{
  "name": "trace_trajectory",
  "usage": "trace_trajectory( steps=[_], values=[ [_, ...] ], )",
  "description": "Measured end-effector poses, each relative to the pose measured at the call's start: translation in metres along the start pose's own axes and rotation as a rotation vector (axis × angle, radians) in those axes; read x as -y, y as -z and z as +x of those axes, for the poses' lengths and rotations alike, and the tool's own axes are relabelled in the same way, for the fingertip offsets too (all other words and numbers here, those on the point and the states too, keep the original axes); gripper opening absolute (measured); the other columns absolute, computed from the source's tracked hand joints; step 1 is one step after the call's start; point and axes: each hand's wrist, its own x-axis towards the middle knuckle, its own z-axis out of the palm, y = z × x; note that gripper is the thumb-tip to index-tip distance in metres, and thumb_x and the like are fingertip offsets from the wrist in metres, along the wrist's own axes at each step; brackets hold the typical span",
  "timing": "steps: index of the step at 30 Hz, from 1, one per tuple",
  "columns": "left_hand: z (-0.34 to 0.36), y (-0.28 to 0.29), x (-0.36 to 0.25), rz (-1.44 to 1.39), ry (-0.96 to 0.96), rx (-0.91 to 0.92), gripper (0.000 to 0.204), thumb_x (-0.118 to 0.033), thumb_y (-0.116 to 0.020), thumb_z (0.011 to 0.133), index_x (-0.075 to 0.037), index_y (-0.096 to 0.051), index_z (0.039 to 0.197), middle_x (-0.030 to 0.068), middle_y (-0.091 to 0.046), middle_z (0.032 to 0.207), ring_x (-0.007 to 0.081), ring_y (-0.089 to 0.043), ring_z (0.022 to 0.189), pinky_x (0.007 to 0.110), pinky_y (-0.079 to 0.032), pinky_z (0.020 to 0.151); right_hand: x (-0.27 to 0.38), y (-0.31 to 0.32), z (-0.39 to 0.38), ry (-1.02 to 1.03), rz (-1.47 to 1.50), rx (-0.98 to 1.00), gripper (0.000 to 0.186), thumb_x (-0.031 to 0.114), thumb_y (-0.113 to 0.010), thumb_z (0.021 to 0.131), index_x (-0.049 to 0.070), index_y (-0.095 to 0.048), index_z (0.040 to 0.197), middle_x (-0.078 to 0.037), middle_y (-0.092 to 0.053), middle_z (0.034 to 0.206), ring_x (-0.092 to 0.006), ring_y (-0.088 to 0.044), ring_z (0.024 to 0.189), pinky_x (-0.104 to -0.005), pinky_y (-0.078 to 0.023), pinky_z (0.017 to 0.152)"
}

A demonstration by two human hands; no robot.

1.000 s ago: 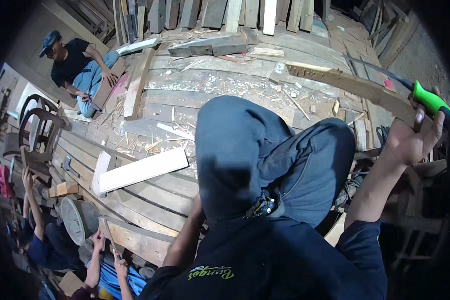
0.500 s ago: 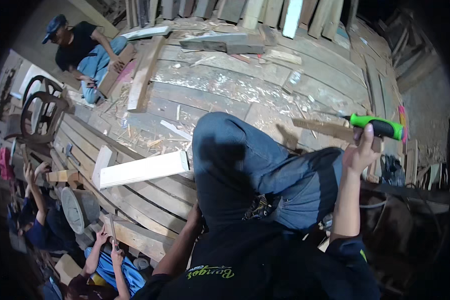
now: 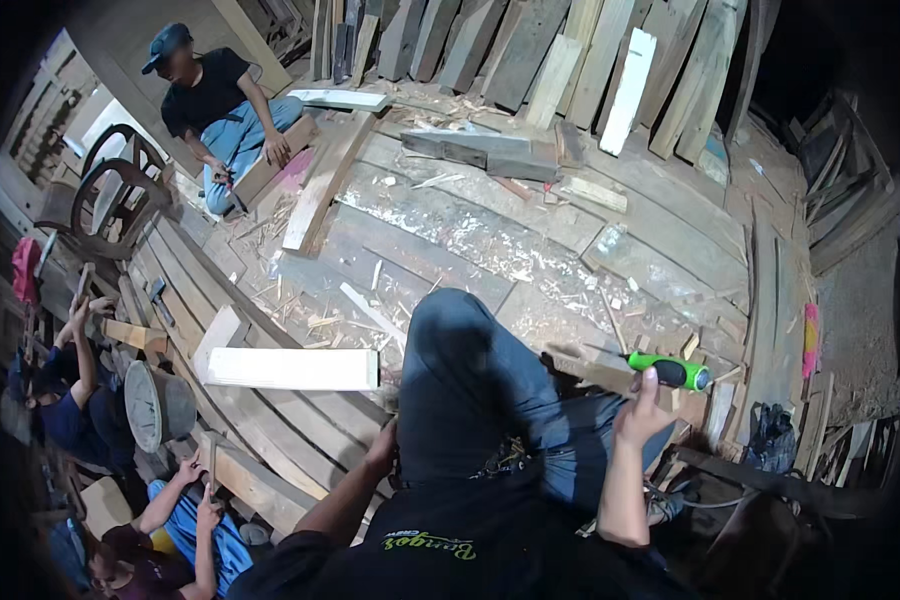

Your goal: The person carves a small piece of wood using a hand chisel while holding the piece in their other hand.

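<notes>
right hand (image 3: 642,412) gripping green-handled tool (image 3: 668,371), raised knee (image 3: 460,340)

We are raising our right hand (image 3: 642,412) with fingers closing in a grip, forearm upright, while our left hand (image 3: 382,452) is pressing against our bent knee.
</notes>
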Motion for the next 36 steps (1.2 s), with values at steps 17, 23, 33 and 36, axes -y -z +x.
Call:
trace_trajectory(
  steps=[17,23,33,36],
  values=[
    [-0.021,-0.109,-0.141,-0.188,-0.827,-0.277,0.023,-0.009,-0.051,0.092,0.000,-0.056,0.112,0.0098,-0.057,0.111,0.0182,-0.055,0.101,0.031,-0.043,0.089,-0.067,-0.018,0.008,0.166,-0.279,0.335,0.036,-0.001,-0.072,0.071,-0.002,-0.061,0.105,-0.014,-0.065,0.104,-0.0229,-0.063,0.096,-0.0334,-0.048,0.085],
    [-0.067,-0.232,-0.237,0.340,-1.271,0.432,0.039,-0.013,-0.056,0.089,0.003,-0.049,0.124,0.0145,-0.054,0.124,0.0227,-0.052,0.115,0.032,-0.039,0.098,-0.077,-0.024,-0.002,0.227,-0.383,0.496,0.034,0.001,-0.072,0.071,-0.002,-0.062,0.103,-0.016,-0.066,0.101,-0.0285,-0.064,0.094,-0.0347,-0.050,0.083],
    [-0.073,-0.292,-0.214,0.460,-1.165,0.504,0.026,-0.012,-0.063,0.086,0.002,-0.059,0.108,0.0171,-0.063,0.105,0.0286,-0.061,0.102,0.035,-0.045,0.091,-0.067,-0.009,-0.006,0.141,-0.439,0.534,0.029,0.001,-0.069,0.070,-0.002,-0.062,0.099,-0.016,-0.063,0.099,-0.0270,-0.063,0.092,-0.0335,-0.049,0.081],
    [-0.061,-0.288,-0.199,0.566,-1.367,0.413,0.037,-0.017,-0.063,0.087,0.002,-0.052,0.117,0.0195,-0.057,0.113,0.0329,-0.055,0.109,0.039,-0.041,0.095,-0.068,-0.007,-0.006,0.238,-0.411,0.513,0.034,0.001,-0.069,0.068,-0.002,-0.062,0.101,-0.016,-0.063,0.101,-0.0293,-0.062,0.094,-0.0346,-0.048,0.085]
  ],
)
